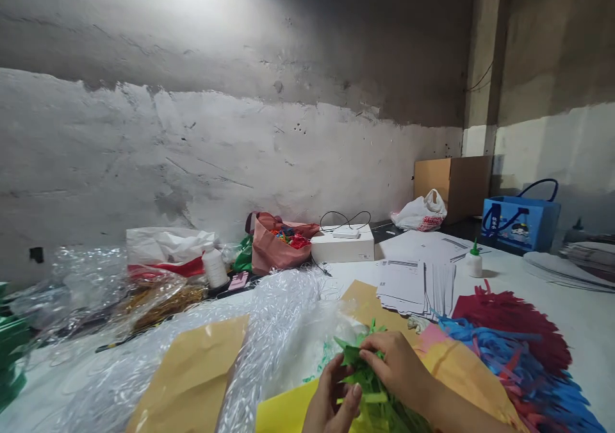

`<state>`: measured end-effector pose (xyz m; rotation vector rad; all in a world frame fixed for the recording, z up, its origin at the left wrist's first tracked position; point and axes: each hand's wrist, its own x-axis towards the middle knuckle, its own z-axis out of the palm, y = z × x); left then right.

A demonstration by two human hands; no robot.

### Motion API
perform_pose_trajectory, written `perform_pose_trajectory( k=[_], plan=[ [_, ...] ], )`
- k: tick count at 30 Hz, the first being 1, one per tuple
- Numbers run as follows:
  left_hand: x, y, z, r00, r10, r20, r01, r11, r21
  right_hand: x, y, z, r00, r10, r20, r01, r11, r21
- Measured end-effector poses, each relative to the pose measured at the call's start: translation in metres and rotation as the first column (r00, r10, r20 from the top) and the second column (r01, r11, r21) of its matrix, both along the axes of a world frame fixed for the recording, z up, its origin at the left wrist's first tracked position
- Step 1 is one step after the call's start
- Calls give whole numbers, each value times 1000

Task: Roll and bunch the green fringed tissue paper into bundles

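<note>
At the bottom centre, both my hands work a bunch of green fringed paper strips (pixel 368 382). My left hand (pixel 331 404) pinches the strips from below with thumb and fingers. From above, my right hand (pixel 401 369) closes its fingertips on the upper leaves of the same bunch. Under the hands lies a yellow sheet (pixel 283 414). Just right of them are fringed papers in orange (pixel 461 375), blue (pixel 542 382) and dark red (pixel 514 321).
Clear plastic wrap (pixel 283 330) and tan envelopes (pixel 192 375) lie left of my hands. Behind are a stack of white printed sheets (pixel 416 282), a small glue bottle (pixel 475 260), a white box (pixel 342 246), a pink bag (pixel 273 244), a cardboard box (pixel 454 183) and a blue bag (pixel 521 221).
</note>
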<state>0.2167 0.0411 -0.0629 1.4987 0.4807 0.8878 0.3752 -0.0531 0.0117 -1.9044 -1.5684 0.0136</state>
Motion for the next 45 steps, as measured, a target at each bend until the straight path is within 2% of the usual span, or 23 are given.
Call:
perform_pose_trajectory(
  k=[2,4,6,10,13,17,20,24,31,36,45],
  plan=[
    [15,-10,0,998,-31,62,43,977,-208,-11,-11,-5,999,10,-53,-8,999,38],
    [17,-16,1,994,-69,87,90,959,-267,-20,-18,-12,995,19,-99,-13,998,63],
    [10,-16,1,993,-95,73,111,958,-266,-27,-22,-19,988,29,-149,-18,997,75],
    [-12,-12,-5,991,-135,-5,130,963,-234,-36,-24,-23,935,39,-353,-10,996,84],
    [-26,-9,-11,986,-155,-70,135,964,-227,-38,-24,-20,856,56,-514,-39,998,44],
    [-38,-8,-15,974,-192,-120,156,954,-254,-33,-18,-18,743,128,-657,-161,987,11],
    [-40,-8,-14,965,-235,-120,196,943,-267,-28,-14,-21,708,197,-678,-243,970,28],
    [-39,-10,-9,963,-248,-105,209,935,-286,-23,-13,-26,688,229,-689,-283,958,36],
    [-40,-18,-2,967,-215,-136,172,946,-273,-21,-15,-31,628,220,-746,-295,955,34],
    [-40,-16,-2,957,-247,-150,197,937,-289,-18,-13,-36,587,215,-781,-304,952,34],
    [-41,-15,-1,958,-245,-151,198,942,-271,-16,-12,-41,571,211,-793,-318,948,24]
  ],
)
